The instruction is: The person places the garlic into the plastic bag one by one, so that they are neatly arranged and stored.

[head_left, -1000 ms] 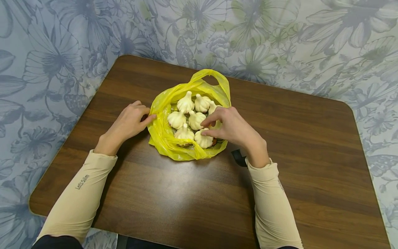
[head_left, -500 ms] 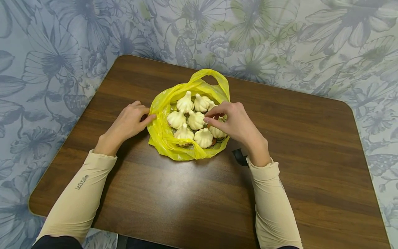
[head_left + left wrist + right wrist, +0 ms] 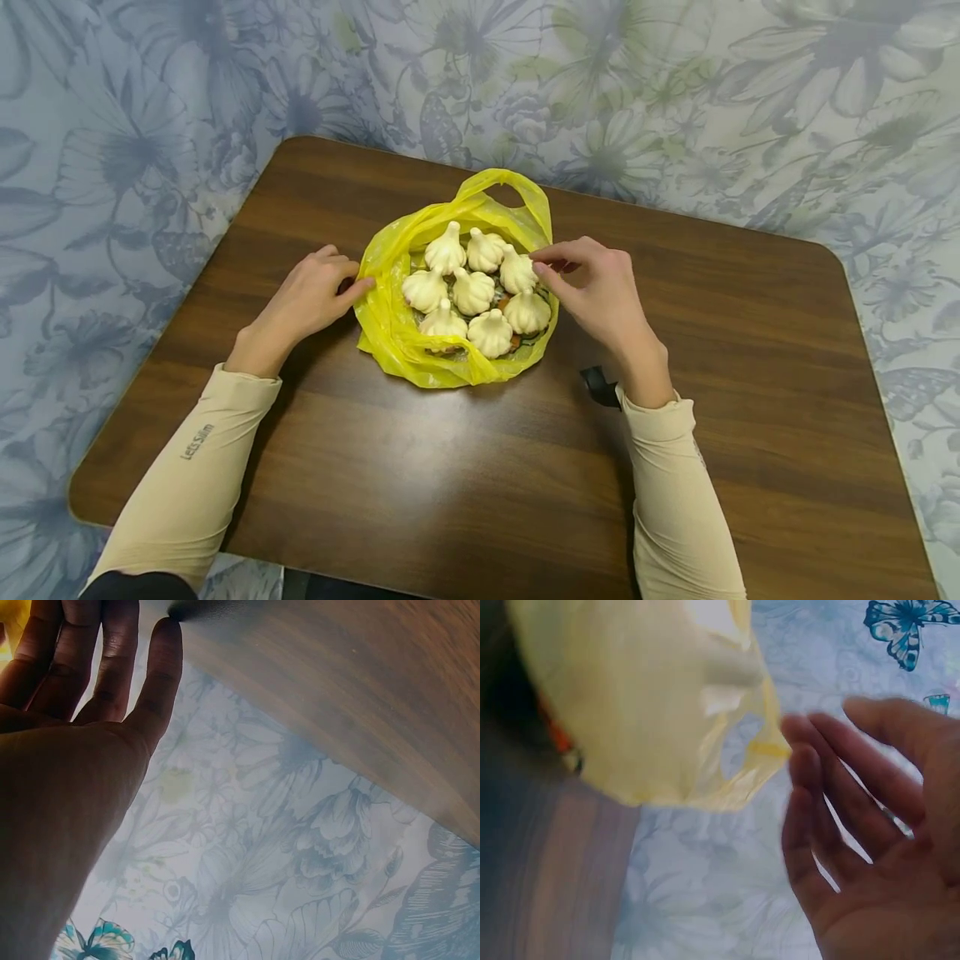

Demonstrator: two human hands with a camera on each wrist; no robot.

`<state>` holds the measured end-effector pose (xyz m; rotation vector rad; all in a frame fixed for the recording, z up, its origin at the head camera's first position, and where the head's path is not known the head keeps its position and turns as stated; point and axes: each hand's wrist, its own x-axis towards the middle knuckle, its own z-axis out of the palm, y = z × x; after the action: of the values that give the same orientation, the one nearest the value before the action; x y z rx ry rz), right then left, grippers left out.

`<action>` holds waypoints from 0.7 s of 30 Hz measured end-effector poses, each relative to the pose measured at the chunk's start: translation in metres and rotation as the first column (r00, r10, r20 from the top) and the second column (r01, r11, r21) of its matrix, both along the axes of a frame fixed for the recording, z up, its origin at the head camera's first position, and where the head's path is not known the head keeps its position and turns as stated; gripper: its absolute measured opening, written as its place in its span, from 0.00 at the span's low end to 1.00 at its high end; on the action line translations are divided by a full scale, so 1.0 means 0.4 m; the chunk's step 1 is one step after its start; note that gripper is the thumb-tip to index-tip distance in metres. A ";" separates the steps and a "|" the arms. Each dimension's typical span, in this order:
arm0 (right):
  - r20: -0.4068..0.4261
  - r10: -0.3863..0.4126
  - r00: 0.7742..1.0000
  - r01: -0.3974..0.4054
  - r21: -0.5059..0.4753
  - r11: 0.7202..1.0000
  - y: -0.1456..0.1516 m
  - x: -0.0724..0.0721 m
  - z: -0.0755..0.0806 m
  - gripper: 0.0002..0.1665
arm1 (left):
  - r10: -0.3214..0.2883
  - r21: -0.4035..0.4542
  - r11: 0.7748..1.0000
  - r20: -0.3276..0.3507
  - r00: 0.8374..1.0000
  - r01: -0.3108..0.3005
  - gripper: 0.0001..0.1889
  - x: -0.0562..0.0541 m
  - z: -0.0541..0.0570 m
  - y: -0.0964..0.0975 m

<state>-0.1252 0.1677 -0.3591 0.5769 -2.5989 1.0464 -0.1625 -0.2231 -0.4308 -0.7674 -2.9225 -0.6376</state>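
Note:
A yellow plastic bag [image 3: 382, 350] lies with its mouth spread wide in the head view, and several white garlic bulbs [image 3: 472, 292] sit upright inside. At the bag's left rim is my left hand [image 3: 311, 292], its thumb over the yellow film and its index finger behind, pinching the edge. In the left wrist view its other fingers [image 3: 112, 660] are extended. My right hand [image 3: 596, 287] hovers at the bag's right rim, fingertips just beside the rightmost bulbs. The right wrist view shows those fingers [image 3: 840, 787] loosely bent, apart from the thumb, holding nothing.
The bag stands on a brown wooden table [image 3: 420, 492] with rounded corners. One bag handle [image 3: 502, 177] loops up at the back. A flower-patterned wall [image 3: 600, 100] rises behind the table. A black strap [image 3: 600, 387] hangs at the right wrist.
My right hand has moved right and slightly up from over the bulbs to the bag's right rim, uncovering the bulbs on that side. The left hand stays at the left rim.

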 end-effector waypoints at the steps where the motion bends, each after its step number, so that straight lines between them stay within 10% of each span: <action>1: -0.016 -0.032 0.999 0.031 -0.019 0.999 0.010 0.004 -0.003 0.09 | -0.001 -0.001 1.000 -0.002 1.000 0.001 0.13 -0.001 0.000 0.000; 21: -0.097 -0.329 0.939 0.318 -0.110 0.942 0.147 0.060 -0.063 0.18 | -0.007 0.022 1.000 -0.010 1.000 0.007 0.13 0.004 -0.006 -0.004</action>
<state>-0.1014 0.2264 -0.3845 0.1696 -2.4214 0.9856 -0.1610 -0.2245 -0.4331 -0.7764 -2.8998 -0.6635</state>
